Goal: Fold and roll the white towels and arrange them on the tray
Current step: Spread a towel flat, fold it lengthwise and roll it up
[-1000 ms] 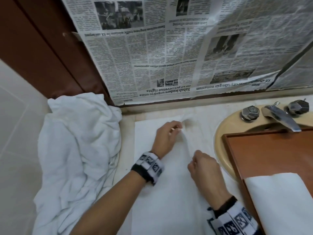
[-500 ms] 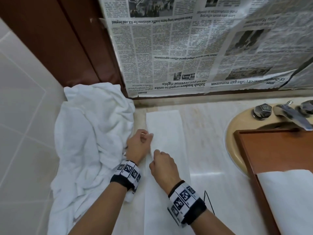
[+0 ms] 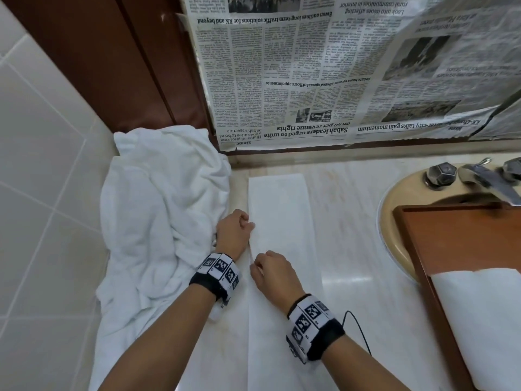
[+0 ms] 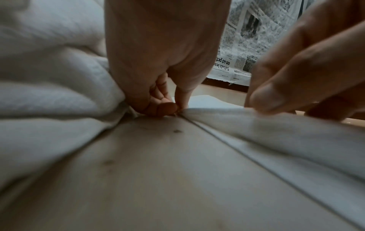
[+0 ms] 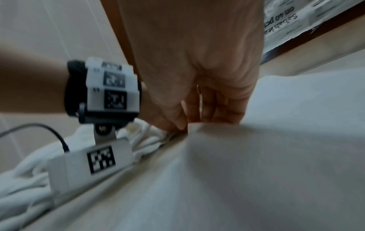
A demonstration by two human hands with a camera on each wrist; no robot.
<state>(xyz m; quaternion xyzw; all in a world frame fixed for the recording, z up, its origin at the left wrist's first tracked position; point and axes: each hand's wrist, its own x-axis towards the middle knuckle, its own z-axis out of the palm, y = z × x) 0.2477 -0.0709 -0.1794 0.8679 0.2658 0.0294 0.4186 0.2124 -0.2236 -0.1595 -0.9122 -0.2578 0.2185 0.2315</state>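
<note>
A white towel (image 3: 282,227) lies on the counter as a long narrow strip, folded lengthwise. My left hand (image 3: 235,228) pinches its left edge (image 4: 197,111) about halfway along. My right hand (image 3: 270,273) pinches the same edge a little nearer to me, lifting a small ridge of cloth (image 5: 197,125). A heap of crumpled white towels (image 3: 158,221) sits against the wall to the left, touching my left wrist. The brown wooden tray (image 3: 456,238) rests over the sink at the right, with one folded white towel (image 3: 485,320) on it.
The marble counter (image 3: 346,249) runs between the strip and the beige sink (image 3: 394,221), whose taps (image 3: 476,176) stand at the back right. Newspaper (image 3: 338,71) covers the wall behind. White tiles (image 3: 42,193) close the left side. A black cable (image 3: 361,331) trails from my right wristband.
Both hands have carried the towel's right side over to the left, halving it into a narrow strip. They now sit on the left edge, nearer to me.
</note>
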